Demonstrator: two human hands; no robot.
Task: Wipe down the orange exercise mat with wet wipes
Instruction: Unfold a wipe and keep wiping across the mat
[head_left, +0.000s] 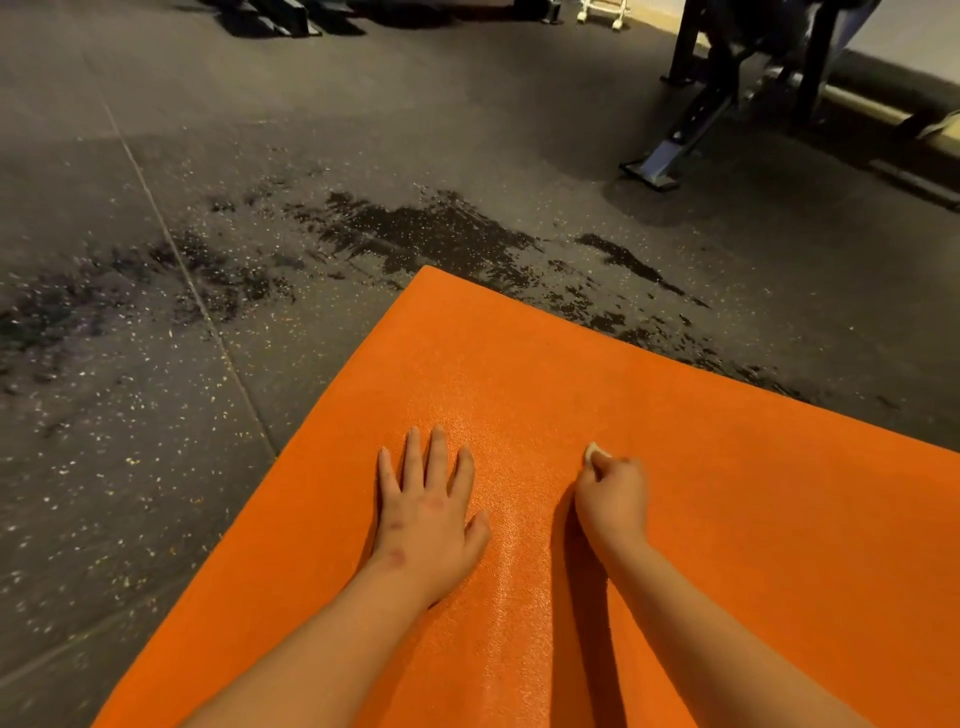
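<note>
Gripping what looks like a balled wet wipe (596, 451), the right hand (613, 499) curls tight. The left hand (428, 504) lies flat, fingers spread, on the orange mat (753, 493). So small a wad could miss patches beyond the fingertips

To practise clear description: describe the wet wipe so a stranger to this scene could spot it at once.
Find the orange mat on the dark floor. On it, take the right hand, the curled one, not the flat left hand. The wet wipe is the small pale wad poking from its grip, the mat's only whitish thing.
</note>
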